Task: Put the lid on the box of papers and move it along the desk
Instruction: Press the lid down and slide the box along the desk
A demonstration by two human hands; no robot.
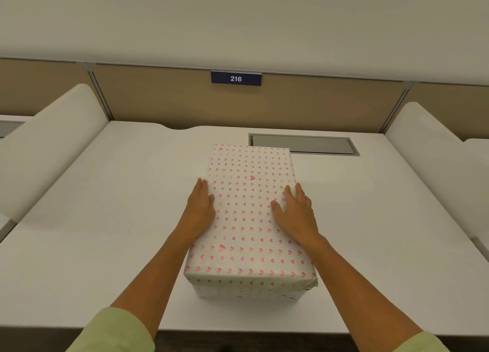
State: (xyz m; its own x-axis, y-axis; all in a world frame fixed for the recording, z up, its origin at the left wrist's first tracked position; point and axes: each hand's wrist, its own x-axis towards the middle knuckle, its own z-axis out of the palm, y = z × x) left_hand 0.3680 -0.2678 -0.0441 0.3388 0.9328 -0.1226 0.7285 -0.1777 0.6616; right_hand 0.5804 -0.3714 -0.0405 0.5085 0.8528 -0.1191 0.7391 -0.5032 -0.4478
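Note:
A long box (246,292) wrapped in white paper with small pink hearts stands in the middle of the white desk (105,219). Its lid (248,214), in the same paper, sits on top and covers it, so any papers inside are hidden. My left hand (201,206) lies flat against the lid's left edge, fingers straight and pointing away from me. My right hand (296,211) rests flat on the lid's right side, fingers spread, the outer ones over the edge.
A grey recessed cable hatch (304,144) lies in the desk just behind the box on the right. White curved dividers (53,145) (434,150) bound the desk left and right. A tan back panel carries a blue sign (236,78) reading 216.

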